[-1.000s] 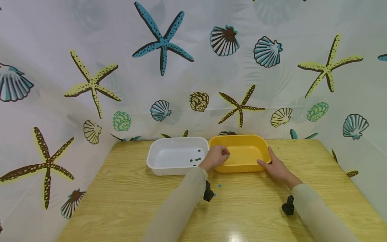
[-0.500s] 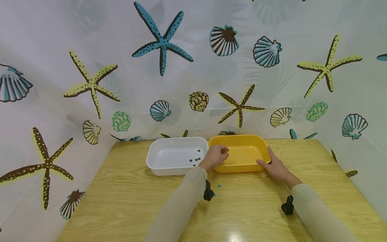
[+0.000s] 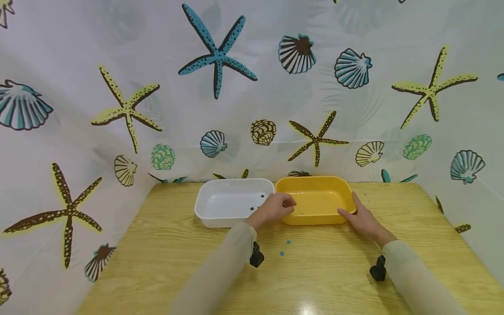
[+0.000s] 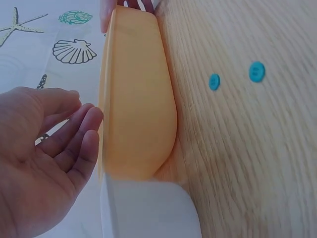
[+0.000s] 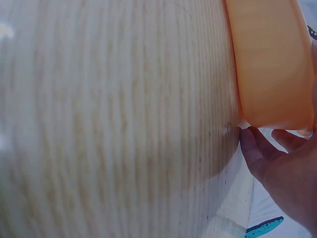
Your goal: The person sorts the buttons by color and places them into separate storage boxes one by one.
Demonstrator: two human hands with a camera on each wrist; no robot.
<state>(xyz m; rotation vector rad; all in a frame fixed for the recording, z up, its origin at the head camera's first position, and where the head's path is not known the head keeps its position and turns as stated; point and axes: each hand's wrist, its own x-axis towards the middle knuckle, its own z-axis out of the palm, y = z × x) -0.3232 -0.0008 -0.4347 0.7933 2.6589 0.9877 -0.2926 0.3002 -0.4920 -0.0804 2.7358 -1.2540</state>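
My left hand [image 3: 277, 207] hovers over the left end of a yellow plastic tub [image 3: 315, 219], its fingers loosely bent. Nothing shows between thumb and fingers in the left wrist view. At the tub's right end my right hand [image 3: 364, 218] grips the rim, thumb at the front corner and fingers along the end wall. Two small blue buttons, one [image 4: 214, 82] nearer the tub and another [image 4: 256, 72] farther off, lie on the table. Several dark buttons [image 3: 252, 209] are in the white tub [image 3: 220, 222]; my left hand and wrist partly hide them.
Both tubs stand side by side at the back of the wooden table [image 3: 169, 258]. Behind and at the sides hangs a white cloth [image 3: 252, 100] printed with starfish and shells. A black wrist camera [image 3: 257, 256] sits under my left wrist.
My left hand pinched a blue button over the yellow tub, let it drop inside, then drew back slightly left and nearer. The right hand still holds the tub. The head view shifted slightly.
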